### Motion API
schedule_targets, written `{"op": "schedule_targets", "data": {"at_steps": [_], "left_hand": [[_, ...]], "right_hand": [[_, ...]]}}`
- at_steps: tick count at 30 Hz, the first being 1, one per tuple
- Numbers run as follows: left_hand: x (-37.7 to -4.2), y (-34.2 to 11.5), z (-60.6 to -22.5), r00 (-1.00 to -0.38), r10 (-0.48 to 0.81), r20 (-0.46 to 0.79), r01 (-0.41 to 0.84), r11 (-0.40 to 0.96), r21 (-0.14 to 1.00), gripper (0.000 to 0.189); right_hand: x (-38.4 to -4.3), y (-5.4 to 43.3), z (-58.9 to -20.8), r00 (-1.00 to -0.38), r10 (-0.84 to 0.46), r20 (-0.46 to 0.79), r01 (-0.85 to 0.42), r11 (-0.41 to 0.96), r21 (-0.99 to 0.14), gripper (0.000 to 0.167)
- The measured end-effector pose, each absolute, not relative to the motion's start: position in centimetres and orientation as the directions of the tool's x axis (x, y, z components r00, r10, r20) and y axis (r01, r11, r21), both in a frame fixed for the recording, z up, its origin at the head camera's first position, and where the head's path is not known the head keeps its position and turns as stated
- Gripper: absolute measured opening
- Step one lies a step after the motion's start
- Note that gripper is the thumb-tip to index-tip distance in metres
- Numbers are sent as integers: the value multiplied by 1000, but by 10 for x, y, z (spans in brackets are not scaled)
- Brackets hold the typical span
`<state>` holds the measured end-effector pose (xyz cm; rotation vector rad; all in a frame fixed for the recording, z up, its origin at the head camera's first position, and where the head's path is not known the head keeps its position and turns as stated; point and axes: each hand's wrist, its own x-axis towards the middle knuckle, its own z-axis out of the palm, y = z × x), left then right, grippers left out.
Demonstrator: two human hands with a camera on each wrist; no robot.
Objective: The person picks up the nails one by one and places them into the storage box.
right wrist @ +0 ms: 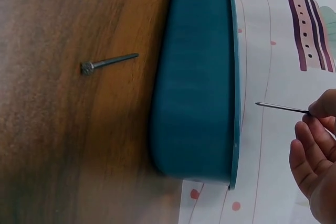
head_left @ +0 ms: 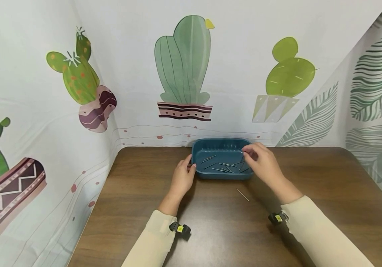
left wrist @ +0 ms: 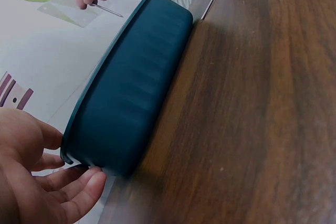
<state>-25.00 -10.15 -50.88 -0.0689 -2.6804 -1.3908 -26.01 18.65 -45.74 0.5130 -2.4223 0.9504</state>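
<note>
A blue-green tray [head_left: 222, 177] stands at the table's far edge, with several nails [head_left: 227, 165] lying on its floor. My left hand [head_left: 183, 177] is at the tray's left end; in the left wrist view its fingers [left wrist: 79, 192] and thumb grip that end by the rim. Above the tray's right end, my right hand [head_left: 262, 162] pinches one nail [right wrist: 283, 108] between thumb and fingertips, its point directed down toward the tray. Another nail [head_left: 243, 195] lies on the table in front of the tray.
The brown wooden table [head_left: 217, 230] extends to both sides and toward me. Directly behind the tray hangs a white cloth [head_left: 237, 74] printed with cacti and leaves. Each sleeve has a small black camera [head_left: 180, 229] strapped at the wrist.
</note>
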Motion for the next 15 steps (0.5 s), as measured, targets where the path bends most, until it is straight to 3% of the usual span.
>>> {"op": "schedule_targets", "data": {"at_steps": [15], "left_hand": [[-250, -102, -509, -994, -19, 106, 76, 573, 816, 49]], "right_hand": [[-268, 181, -453, -839, -149, 523, -462, 701, -543, 11]]}}
